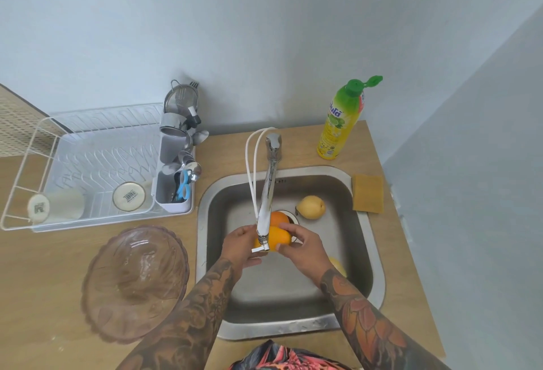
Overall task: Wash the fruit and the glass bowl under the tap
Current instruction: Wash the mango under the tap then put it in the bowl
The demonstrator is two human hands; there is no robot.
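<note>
An orange sits under the spout of the tap, held between both hands over the steel sink. My left hand cups its left side and my right hand grips its right side with thumb and fingers curled round it. A second orange lies just behind, near the drain. A yellow pear rests in the back right of the basin, and another yellow fruit shows partly behind my right wrist. The tinted glass bowl stands on the counter left of the sink.
A dish rack with two cups and a cutlery holder stands at the back left. A yellow dish soap bottle with its green cap flipped open stands behind the sink, and a sponge lies on the sink's right rim. Walls close in behind and right.
</note>
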